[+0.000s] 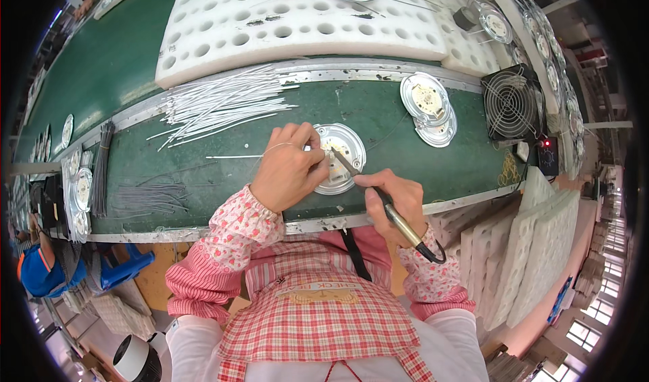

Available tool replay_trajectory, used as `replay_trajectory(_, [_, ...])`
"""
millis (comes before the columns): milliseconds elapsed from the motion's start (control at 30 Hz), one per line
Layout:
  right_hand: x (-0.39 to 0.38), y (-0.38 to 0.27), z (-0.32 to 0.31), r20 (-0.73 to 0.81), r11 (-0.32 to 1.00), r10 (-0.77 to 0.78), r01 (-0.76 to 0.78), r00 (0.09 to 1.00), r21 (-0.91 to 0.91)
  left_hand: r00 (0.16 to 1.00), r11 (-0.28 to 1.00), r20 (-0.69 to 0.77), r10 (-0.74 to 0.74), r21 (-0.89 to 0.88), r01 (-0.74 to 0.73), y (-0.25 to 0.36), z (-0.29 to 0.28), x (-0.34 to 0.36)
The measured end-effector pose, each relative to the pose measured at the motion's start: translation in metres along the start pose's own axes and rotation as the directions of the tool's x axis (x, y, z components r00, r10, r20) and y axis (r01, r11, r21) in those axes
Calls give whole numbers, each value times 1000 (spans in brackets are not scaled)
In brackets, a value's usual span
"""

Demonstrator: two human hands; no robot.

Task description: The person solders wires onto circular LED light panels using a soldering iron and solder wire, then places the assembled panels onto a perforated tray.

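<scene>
A round silver metal disc with a pale circuit board (346, 167) lies on the green bench in front of me. My left hand (287, 169) is closed over its left side, fingertips pinched at the board on a thin wire. That wire loops across the back of the hand. A white wire (233, 157) sticks out leftward from under the same hand. Held like a pen in my right hand (397, 203) is a soldering iron (404, 226); its tip meets the board near my left fingertips, and the exact contact point is too small to make out.
White wires (220, 101) lie piled beyond my left hand, with grey wires (152, 196) nearer left. Two stacked discs (428, 108) sit to the right, before a black fan (511, 103). A perforated white foam board (297, 27) spans the back. Foam sheets (520, 247) lean at the right.
</scene>
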State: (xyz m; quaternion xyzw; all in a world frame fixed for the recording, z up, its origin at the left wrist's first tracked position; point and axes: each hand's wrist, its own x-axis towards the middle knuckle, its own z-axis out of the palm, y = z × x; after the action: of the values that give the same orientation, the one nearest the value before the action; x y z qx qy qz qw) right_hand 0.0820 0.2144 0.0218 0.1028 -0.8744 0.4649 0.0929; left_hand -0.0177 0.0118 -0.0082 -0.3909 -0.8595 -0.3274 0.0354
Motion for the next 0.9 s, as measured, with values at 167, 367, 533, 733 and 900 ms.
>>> replay_trajectory(167, [-11,-2,10,-44,988,127,-123,991,91,997,999,-61,-35,6,36,1,0,-6])
replay_trajectory(367, [-21,-2,18,-95,970,192,-174,977,171,985,964,0,175,201,-171,-5,-6,-18])
replay_trajectory(533, [-13,1,12,-182,875,440,-374,880,307,976,943,53,210,251,-217,-9,-6,-19])
replay_trajectory(733, [8,10,40,-85,913,-11,-25,996,-407,963,902,123,240,338,-268,-7,-12,-17])
replay_trajectory(900, [8,11,41,-70,950,-26,3,997,-313,969,920,0,247,314,-235,-4,-16,-3])
